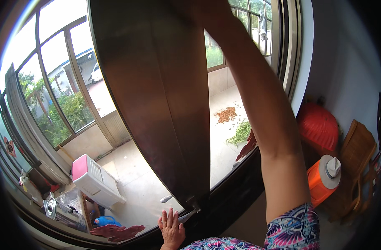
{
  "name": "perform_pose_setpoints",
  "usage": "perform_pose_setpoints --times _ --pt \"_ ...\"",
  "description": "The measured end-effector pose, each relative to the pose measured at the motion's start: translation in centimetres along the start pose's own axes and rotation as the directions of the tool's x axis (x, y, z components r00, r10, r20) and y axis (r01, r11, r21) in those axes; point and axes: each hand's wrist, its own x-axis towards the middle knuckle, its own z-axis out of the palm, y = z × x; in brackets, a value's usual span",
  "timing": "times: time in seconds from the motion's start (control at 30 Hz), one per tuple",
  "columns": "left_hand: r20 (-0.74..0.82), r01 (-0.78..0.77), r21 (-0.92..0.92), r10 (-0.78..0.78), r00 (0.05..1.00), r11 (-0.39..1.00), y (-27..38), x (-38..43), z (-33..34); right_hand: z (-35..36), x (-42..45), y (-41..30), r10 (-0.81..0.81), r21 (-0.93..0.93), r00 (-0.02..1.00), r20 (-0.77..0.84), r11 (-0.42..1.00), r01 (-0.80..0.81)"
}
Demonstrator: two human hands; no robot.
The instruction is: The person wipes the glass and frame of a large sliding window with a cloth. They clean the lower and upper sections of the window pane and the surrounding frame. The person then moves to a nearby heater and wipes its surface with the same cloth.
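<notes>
My left hand (171,226) is at the bottom centre, fingers extended and a little apart, holding nothing. It appears to rest on or just before the glass, beside a silver handle (188,215). A wide dark brown panel (159,93), apparently part of a glazed door, rises through the middle. My right arm (271,125), in a patterned short sleeve, stretches up across the view. At its far end, my right hand (203,9) is lost in darkness at the top edge; its fingers and anything in them cannot be made out.
Through the glass, a white stool-like cabinet (98,181) with a pink top stands on pale tiles. A blue plastic container (107,221) is nearby. Green beans (241,132) and a brown heap (227,115) lie on the floor. At right are an orange container (321,181) and a wooden chair (357,150).
</notes>
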Motion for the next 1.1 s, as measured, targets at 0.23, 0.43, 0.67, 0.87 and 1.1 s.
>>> perform_pose_setpoints --times 0.23,0.43,0.67,0.87,1.1 --pt "0.029 -0.019 -0.027 0.020 0.999 0.999 -0.6 -0.3 1.0 -5.1 -20.4 -24.5 -0.498 0.255 0.570 0.653 0.854 0.454" --pt "0.040 0.006 -0.047 -0.004 0.999 0.999 -1.1 -0.8 0.4 -0.4 -14.1 -19.2 -0.037 -0.053 0.928 0.371 0.997 0.061" --pt "0.024 -0.040 -0.052 0.041 0.999 0.998 -1.1 -0.4 1.6 1.4 2.4 2.7 0.240 -0.233 0.934 -0.266 0.924 -0.304" --pt "0.058 0.067 -0.011 -0.066 0.996 0.998 -2.0 -1.9 0.4 3.6 -8.0 -12.7 0.338 0.010 0.938 0.077 0.941 -0.340" --pt "0.099 -0.012 -0.039 0.016 0.995 0.999 -1.7 -0.5 1.0 -6.5 -30.9 -38.9 0.132 0.001 0.707 0.695 0.983 -0.184"
